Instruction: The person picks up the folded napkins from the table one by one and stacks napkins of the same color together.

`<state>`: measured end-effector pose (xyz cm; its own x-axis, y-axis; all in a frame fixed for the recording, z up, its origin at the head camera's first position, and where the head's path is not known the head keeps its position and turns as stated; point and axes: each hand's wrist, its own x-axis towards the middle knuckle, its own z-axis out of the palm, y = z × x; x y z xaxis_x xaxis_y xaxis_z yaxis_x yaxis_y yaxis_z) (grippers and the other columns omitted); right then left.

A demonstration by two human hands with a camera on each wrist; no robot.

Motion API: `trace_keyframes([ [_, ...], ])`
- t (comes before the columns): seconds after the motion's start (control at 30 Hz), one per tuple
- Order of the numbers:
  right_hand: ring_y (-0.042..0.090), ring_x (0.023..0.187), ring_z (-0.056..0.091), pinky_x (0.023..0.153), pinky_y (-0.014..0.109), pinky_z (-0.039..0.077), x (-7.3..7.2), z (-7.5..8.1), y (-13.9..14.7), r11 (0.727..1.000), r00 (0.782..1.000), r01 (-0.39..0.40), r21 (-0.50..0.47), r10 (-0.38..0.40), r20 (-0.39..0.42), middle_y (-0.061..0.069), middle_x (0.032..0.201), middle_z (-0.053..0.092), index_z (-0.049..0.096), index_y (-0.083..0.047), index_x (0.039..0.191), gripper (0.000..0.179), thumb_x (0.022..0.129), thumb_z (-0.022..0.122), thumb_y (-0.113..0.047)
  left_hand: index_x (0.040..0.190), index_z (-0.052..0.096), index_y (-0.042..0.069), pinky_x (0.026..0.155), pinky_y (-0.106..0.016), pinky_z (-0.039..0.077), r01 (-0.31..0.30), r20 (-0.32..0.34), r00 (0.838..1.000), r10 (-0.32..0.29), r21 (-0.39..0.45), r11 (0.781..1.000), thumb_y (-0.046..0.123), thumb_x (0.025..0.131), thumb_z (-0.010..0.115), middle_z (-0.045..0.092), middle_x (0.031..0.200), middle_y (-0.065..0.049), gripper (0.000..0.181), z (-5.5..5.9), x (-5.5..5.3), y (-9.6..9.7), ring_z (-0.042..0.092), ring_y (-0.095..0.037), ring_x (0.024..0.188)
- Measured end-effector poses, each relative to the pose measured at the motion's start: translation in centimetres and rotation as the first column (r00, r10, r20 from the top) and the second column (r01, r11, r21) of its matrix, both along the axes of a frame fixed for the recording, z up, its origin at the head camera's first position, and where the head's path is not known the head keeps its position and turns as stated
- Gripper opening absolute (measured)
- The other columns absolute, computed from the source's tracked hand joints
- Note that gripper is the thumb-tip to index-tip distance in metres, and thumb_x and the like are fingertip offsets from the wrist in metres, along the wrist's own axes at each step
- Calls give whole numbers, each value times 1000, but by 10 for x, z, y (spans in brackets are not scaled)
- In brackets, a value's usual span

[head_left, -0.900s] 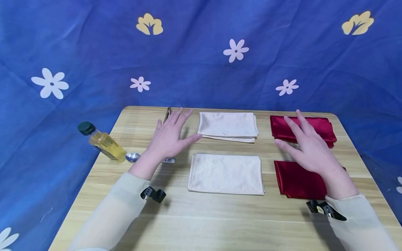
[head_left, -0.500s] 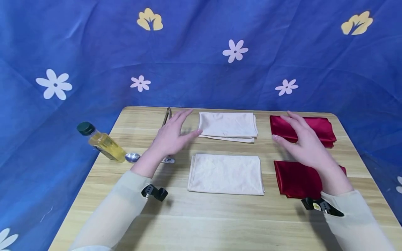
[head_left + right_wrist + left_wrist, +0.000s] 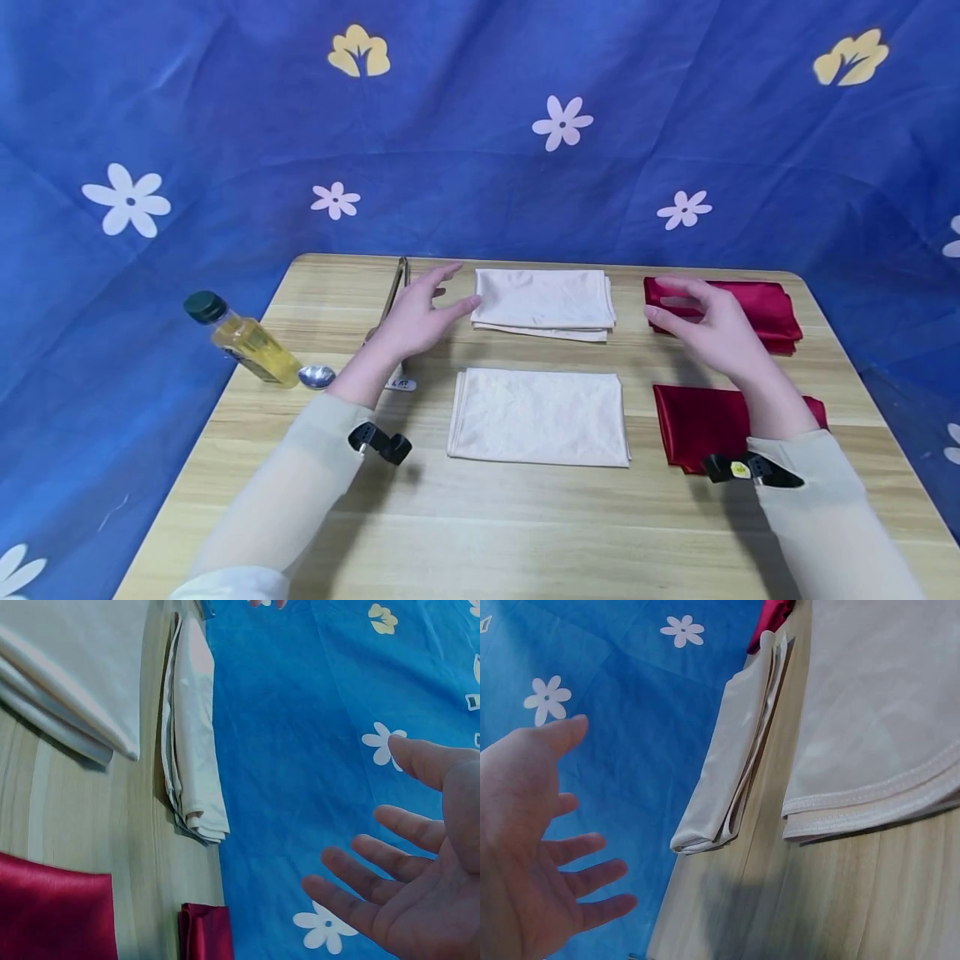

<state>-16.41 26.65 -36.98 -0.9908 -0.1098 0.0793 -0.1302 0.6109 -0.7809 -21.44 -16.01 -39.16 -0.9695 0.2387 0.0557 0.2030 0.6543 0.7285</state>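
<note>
Head view: a near white folded cloth [image 3: 538, 417] lies flat on a wooden table [image 3: 480, 533] and is the landmark here. A far white folded cloth [image 3: 542, 300] lies just beyond it. To its right are a near red satin cloth [image 3: 701, 421] and a far red satin cloth [image 3: 761, 308]. To its left are a green-capped bottle [image 3: 258, 346] of yellow liquid, a metal spoon [image 3: 317, 377] and metal tongs [image 3: 397, 283]. The left hand [image 3: 417, 323] hovers beyond its left edge, thumb and fingers apart, grasping nothing. The right hand [image 3: 712, 329] hovers beyond its right side, thumb and bent fingers parted, grasping nothing.

Left wrist view: the left palm faces the camera, fingers spread, well apart from the near white folded cloth.

Right wrist view: the right palm shows, fingers spaced and relaxed, well apart from that same cloth.
</note>
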Motion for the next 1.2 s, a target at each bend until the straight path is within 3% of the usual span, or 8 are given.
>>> trace_keyframes([
  [0.13,30,129,61,84,11,51,-7,-4,-1,998,997,17,-67,-11,77,14,151,57,55,-8,153,67,100,76,-42,161,45,17,111,-55,48,-15,59,998,10,82,997,59,97,71,50,158,-16,82,-6,-4,2,55,-43,136],
  [0.23,20,120,64,83,14,54,-15,-10,-1,991,995,29,-129,-16,103,17,148,59,56,-5,151,62,101,76,-36,159,48,14,109,-53,51,-23,89,996,12,120,993,52,98,73,52,155,-19,75,-10,-9,3,58,-42,133],
  [0.37,6,107,66,86,19,59,-27,-19,-1,973,991,49,-225,-19,135,23,145,60,56,0,149,59,102,75,-29,157,52,14,108,-49,52,-38,132,991,18,153,988,44,100,75,54,154,-20,68,-15,-18,5,60,-39,132],
  [0.53,3,104,68,90,27,61,-39,-29,-2,943,983,62,-326,0,186,31,145,56,49,9,151,61,103,73,-20,155,52,7,111,-46,49,-80,199,979,44,178,981,38,100,76,57,151,-20,67,-20,-28,8,56,-35,136],
  [0.67,11,108,70,95,35,60,-48,-37,-2,937,974,84,-339,-5,227,30,144,57,50,9,150,58,103,73,-18,152,52,-2,103,-49,55,-131,273,960,59,252,959,28,101,76,58,146,-25,64,-25,-33,9,62,-38,127],
  [0.83,23,115,69,97,38,60,-60,-50,-4,951,965,84,-297,-3,262,28,142,59,52,9,148,57,103,73,-20,147,53,-9,98,-49,59,-197,368,927,70,320,927,23,102,75,59,143,-26,59,-36,-40,10,66,-41,118],
  [0.93,22,114,70,99,40,59,-66,-58,-5,949,955,74,-306,21,295,29,142,59,52,11,147,56,103,72,-17,146,53,-10,101,-45,58,-231,422,903,75,333,914,23,102,75,60,142,-25,59,-42,-44,11,64,-39,122],
  [1.2,20,107,73,105,46,54,-84,-75,-8,918,928,97,-385,56,369,35,144,56,46,15,149,55,104,68,-8,137,60,-12,94,-36,61,-315,488,865,113,354,880,19,101,76,68,129,-25,50,-52,-59,16,69,-34,119],
])
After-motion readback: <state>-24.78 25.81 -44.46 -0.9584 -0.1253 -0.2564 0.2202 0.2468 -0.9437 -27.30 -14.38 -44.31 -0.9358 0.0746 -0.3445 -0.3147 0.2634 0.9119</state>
